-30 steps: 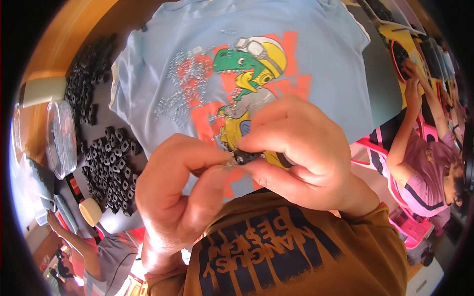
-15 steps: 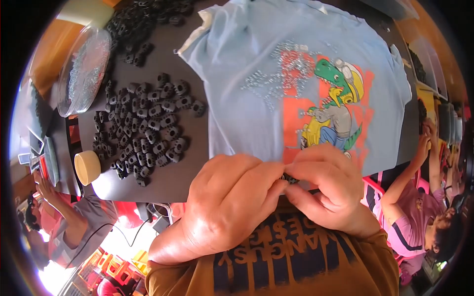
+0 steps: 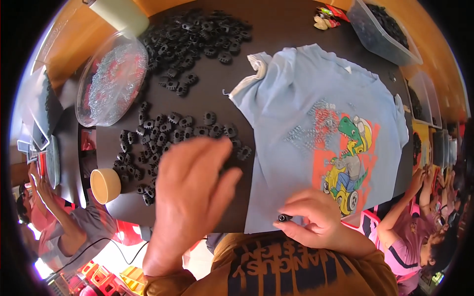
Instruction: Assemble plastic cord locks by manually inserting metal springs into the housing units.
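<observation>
My right hand [image 3: 316,217], over the lower edge of a pale blue T-shirt [image 3: 276,182], pinches a small black plastic piece [image 3: 283,217] with a round hole between thumb and fingers. My left hand [image 3: 190,182], smeared by motion, hangs above a spread of similar black plastic pieces [image 3: 163,133]. Its fingers are stretched out and the thumb stands apart; nothing shows in it. On the shirt, beside a printed dinosaur, lies a scatter of tiny silvery coils [image 3: 313,130] that look like springs.
A clear round tub [image 3: 111,79] of silvery coils stands at left, near a pale green container [image 3: 121,15]. Behind lies a bigger black heap [image 3: 202,37]. A cream cup [image 3: 105,186] sits by the near left edge, a clear bin [image 3: 380,34] far right. People work on both sides.
My left hand has come away from my right hand and moved left over the black pieces. The right hand keeps the black piece. The view has shifted, showing more of the table's far side.
</observation>
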`<state>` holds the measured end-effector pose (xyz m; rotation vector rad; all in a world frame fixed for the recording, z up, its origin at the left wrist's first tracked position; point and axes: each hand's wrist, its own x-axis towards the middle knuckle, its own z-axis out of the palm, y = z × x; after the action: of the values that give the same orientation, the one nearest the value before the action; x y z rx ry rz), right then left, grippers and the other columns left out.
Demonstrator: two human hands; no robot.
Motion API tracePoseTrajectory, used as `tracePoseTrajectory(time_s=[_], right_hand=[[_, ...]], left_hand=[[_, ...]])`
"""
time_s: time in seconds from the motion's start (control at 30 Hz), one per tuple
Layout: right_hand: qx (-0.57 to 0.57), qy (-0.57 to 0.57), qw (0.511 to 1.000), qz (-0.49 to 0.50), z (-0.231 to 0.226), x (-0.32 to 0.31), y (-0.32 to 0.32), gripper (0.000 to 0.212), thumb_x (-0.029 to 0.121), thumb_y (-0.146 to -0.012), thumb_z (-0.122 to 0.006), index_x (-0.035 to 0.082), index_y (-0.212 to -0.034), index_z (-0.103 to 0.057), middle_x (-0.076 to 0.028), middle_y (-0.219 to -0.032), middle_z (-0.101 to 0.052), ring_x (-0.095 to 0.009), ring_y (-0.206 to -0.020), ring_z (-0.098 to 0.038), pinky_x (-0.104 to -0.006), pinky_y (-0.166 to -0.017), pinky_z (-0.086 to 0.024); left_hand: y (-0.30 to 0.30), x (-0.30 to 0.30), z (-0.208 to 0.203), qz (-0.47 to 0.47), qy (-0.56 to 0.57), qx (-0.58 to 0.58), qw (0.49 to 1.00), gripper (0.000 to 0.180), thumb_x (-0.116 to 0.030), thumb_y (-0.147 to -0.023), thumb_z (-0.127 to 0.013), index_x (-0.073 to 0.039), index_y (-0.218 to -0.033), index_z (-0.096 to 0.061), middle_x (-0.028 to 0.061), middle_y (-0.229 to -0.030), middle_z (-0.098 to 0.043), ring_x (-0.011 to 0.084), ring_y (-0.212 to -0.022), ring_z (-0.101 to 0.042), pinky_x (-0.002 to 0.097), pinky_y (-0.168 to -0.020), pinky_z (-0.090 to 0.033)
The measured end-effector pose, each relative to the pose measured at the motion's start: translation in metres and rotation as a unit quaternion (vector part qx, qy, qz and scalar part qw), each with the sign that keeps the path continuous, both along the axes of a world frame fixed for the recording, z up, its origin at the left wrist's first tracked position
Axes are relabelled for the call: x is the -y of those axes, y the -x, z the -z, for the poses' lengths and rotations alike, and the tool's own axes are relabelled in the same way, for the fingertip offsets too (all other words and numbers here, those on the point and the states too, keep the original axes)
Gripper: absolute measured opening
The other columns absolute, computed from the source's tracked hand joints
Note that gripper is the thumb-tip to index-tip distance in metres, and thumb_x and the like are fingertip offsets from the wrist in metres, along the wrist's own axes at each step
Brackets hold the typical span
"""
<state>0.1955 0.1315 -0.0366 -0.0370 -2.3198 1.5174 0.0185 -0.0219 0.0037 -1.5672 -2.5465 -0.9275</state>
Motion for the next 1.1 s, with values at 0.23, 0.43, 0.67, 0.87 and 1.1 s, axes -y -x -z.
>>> tracePoseTrajectory(time_s=[0.23,0.43,0.67,0.87,1.1], right_hand=[[0.007,0.013,1.0,-0.016,-0.002,-0.001,0.002,0.029,0.003,-0.065,-0.08,0.001,-0.09,-0.065,-0.01,-0.08,-0.062,-0.017,-0.062,-0.058,-0.0254,-0.052,-0.044],[0.013,0.022,0.999,-0.022,0.0,-0.001,0.005,0.029,0.005,-0.065,-0.081,0.002,-0.089,-0.065,-0.009,-0.08,-0.062,-0.016,-0.06,-0.056,-0.0251,-0.05,-0.042],[0.028,0.037,0.999,-0.021,-0.004,-0.003,0.007,0.026,0.006,-0.065,-0.081,0.002,-0.087,-0.066,-0.008,-0.078,-0.063,-0.015,-0.058,-0.059,-0.0249,-0.046,-0.044],[0.042,0.04,0.998,-0.03,-0.007,-0.006,0.008,0.026,0.005,-0.065,-0.081,0.002,-0.086,-0.066,-0.008,-0.077,-0.063,-0.016,-0.059,-0.059,-0.0254,-0.047,-0.045],[0.021,0.041,0.999,-0.028,-0.004,-0.004,0.011,0.026,0.005,-0.065,-0.081,0.002,-0.087,-0.066,-0.008,-0.076,-0.063,-0.016,-0.058,-0.059,-0.0251,-0.047,-0.045]], left_hand=[[0.027,-0.011,0.02,-0.061,0.182,-0.065,0.979,0.071,-0.044,-0.081,-0.063,-0.001,-0.134,-0.043,0.0225,-0.138,-0.04,0.0388,-0.13,-0.034,0.0528,-0.107,-0.023],[0.037,-0.009,0.006,-0.022,0.16,-0.023,0.987,0.073,-0.042,-0.081,-0.065,-0.002,-0.137,-0.04,0.0221,-0.14,-0.037,0.0383,-0.131,-0.033,0.0508,-0.108,-0.023],[0.061,-0.011,0.02,-0.078,0.178,-0.063,0.979,0.07,-0.044,-0.083,-0.062,0.001,-0.134,-0.044,0.0226,-0.143,-0.035,0.0381,-0.134,-0.029,0.0488,-0.11,-0.022],[0.055,-0.009,0.004,-0.012,0.178,-0.028,0.984,0.071,-0.043,-0.082,-0.063,-0.001,-0.136,-0.042,0.0208,-0.143,-0.035,0.0369,-0.134,-0.031,0.0491,-0.11,-0.022],[0.08,0.021,0.007,-0.182,0.123,-0.014,0.975,0.059,-0.032,-0.09,-0.057,0.003,-0.135,-0.041,0.0233,-0.141,-0.039,0.0371,-0.131,-0.035,0.0407,-0.108,-0.027]])
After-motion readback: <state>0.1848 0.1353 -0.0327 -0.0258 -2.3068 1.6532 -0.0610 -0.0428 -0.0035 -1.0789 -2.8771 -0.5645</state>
